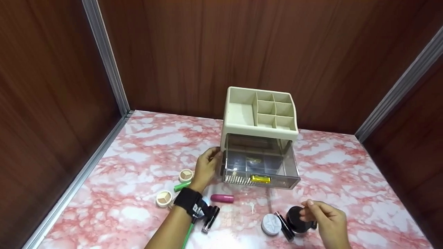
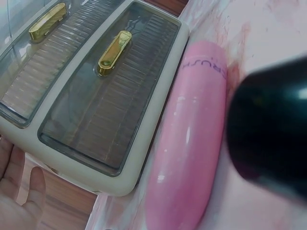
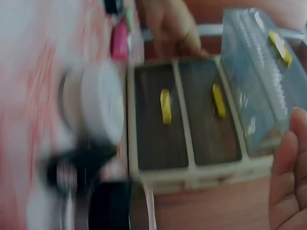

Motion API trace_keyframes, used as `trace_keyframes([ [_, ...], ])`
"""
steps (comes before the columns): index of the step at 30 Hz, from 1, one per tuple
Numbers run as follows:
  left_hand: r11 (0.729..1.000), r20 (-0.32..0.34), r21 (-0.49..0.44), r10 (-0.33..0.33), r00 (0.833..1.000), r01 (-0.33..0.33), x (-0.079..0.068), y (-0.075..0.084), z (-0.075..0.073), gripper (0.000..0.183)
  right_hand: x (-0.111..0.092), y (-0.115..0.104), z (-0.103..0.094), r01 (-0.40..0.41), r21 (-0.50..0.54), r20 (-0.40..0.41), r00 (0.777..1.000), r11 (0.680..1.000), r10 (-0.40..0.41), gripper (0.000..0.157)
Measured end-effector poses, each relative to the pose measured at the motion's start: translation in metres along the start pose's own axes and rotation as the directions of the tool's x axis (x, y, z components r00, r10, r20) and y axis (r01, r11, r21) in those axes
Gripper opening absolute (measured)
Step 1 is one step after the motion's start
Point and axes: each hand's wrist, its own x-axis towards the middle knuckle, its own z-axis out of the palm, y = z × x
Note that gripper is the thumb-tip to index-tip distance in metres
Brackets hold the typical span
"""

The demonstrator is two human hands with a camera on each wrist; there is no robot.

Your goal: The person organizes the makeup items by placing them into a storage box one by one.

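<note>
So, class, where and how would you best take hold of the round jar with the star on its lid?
Probably by the front and back of its round wall, coming from above: the jar is squat and upright, lid up, and a black tube lies close along its right side.

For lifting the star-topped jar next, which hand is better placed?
Probably the right hand: it looks empty and is closer to the star-topped jar. The left hand is farther off, at the left side of the organizer.
</note>
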Motion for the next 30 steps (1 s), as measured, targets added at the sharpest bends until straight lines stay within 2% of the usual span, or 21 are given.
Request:
trace_keyframes([
  [2, 1.000, 0.001, -0.009, -0.016, 1.000, 0.016, -0.002, 0.000, -0.001, 0.021, 0.002, 0.003, -0.007, -0.023, -0.130, -0.011, 1.000, 0.991, 0.022, 0.019],
  [5, 0.999, 0.004, -0.019, -0.047, 0.999, 0.047, -0.004, -0.001, -0.004, 0.023, 0.009, 0.009, -0.019, -0.072, -0.298, -0.005, 0.997, 0.952, 0.074, 0.019],
  [7, 0.998, 0.008, -0.027, -0.065, 0.998, 0.065, -0.004, -0.001, -0.004, 0.024, 0.014, 0.016, -0.029, -0.111, -0.358, 0.003, 0.993, 0.927, 0.119, 0.022],
  [9, 0.998, 0.008, -0.017, -0.056, 0.998, 0.056, -0.004, -0.001, -0.004, 0.024, 0.018, 0.021, -0.038, -0.137, -0.426, 0.003, 0.988, 0.894, 0.153, 0.025],
  [13, 1.000, 0.007, 0.003, -0.019, 1.000, 0.019, -0.001, 0.000, -0.002, 0.022, 0.020, 0.028, -0.050, -0.162, -0.512, 0.008, 0.981, 0.843, 0.194, 0.028],
  [17, 1.000, 0.009, 0.014, -0.011, 1.000, 0.011, 0.001, 0.002, 0.000, 0.022, 0.014, 0.031, -0.047, -0.156, -0.565, 0.049, 0.974, 0.810, 0.222, 0.026],
  [19, 1.000, 0.011, 0.011, -0.026, 1.000, 0.026, 0.002, 0.003, 0.001, 0.022, 0.011, 0.032, -0.043, -0.124, -0.607, 0.080, 0.973, 0.785, 0.215, 0.027],
  [22, 0.999, 0.015, 0.007, -0.044, 0.999, 0.044, 0.002, 0.002, 0.002, 0.023, 0.010, 0.035, -0.042, -0.065, -0.684, 0.114, 0.974, 0.726, 0.195, 0.027],
  [24, 0.998, 0.018, -0.001, -0.059, 0.998, 0.059, 0.004, -0.007, 0.002, 0.023, 0.011, 0.038, -0.045, -0.033, -0.732, 0.127, 0.975, 0.681, 0.183, 0.027],
  [26, 0.998, 0.023, -0.011, -0.068, 0.997, 0.068, 0.006, -0.018, 0.003, 0.024, 0.014, 0.042, -0.052, -0.033, -0.761, 0.129, 0.971, 0.648, 0.201, 0.029],
  [30, 0.996, 0.022, -0.041, -0.083, 0.996, 0.084, 0.009, -0.036, 0.003, 0.025, 0.021, 0.049, -0.070, -0.034, -0.790, 0.131, 0.966, 0.612, 0.222, 0.036],
])
